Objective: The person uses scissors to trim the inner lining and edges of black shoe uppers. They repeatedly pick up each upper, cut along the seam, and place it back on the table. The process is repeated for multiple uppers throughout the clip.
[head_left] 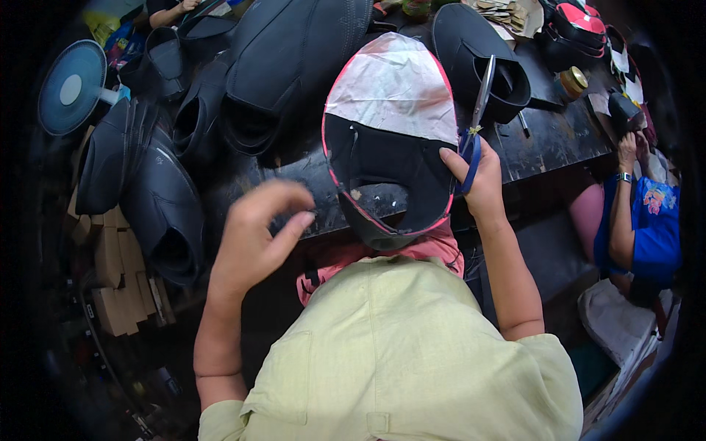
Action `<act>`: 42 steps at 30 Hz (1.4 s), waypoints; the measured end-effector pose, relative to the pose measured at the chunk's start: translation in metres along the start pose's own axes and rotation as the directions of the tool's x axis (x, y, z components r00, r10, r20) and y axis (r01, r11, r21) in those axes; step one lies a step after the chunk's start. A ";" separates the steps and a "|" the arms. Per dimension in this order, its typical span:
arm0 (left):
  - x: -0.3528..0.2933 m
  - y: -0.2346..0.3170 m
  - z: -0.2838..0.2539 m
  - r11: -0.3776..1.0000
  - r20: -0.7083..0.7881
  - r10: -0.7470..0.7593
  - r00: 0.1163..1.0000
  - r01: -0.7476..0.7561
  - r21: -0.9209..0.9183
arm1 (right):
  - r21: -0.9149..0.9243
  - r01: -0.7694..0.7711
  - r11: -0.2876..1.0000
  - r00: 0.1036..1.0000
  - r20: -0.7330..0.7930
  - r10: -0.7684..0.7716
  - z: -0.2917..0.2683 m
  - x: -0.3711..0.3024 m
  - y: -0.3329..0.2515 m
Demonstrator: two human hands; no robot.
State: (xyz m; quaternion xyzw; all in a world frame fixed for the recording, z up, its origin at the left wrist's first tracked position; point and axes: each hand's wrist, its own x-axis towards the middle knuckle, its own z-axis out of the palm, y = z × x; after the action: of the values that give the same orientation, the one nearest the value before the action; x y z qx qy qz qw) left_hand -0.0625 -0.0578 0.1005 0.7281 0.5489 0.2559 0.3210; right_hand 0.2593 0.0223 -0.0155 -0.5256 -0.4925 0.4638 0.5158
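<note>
Directly against the right fingers (457, 163), a pink-edged black upper (419, 165).

One wide fisheye view looks steeply down from the wearer's head, close above the near shirt (412, 338), facing forward across the worktop (548, 149) and reaching a fan (70, 90) at far left.

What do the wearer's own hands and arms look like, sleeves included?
The left hand and right hand are bare, with no gloves, watch or bracelet showing. Short pale yellow-green sleeves match the shirt. The left fingers are blurred.
</note>
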 end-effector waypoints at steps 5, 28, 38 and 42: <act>0.056 -0.005 0.064 0.880 -0.192 0.458 0.868 -0.412 0.235 | -0.288 0.040 0.957 0.998 0.056 -0.024 -0.001 -0.003 -0.013; 0.108 -0.008 0.146 0.851 -0.139 0.388 0.911 -0.296 0.435 | 0.041 -0.775 0.630 0.510 0.629 0.587 -0.066 -0.074 -0.046; 0.103 -0.015 0.151 0.848 -0.206 0.445 0.872 -0.336 0.410 | -0.004 -0.794 0.607 0.517 0.519 0.680 -0.035 -0.072 -0.056; 0.105 -0.015 0.155 0.851 -0.237 0.455 0.858 -0.341 0.399 | -0.065 -0.770 0.634 0.536 0.474 0.699 -0.031 -0.072 -0.051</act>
State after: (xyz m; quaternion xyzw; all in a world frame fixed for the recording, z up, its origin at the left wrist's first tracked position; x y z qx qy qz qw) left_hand 0.0681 0.0171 -0.0112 0.8194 0.4649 0.3335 0.0340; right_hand 0.2819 -0.0533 0.0356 -0.5179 -0.2945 0.7828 0.1795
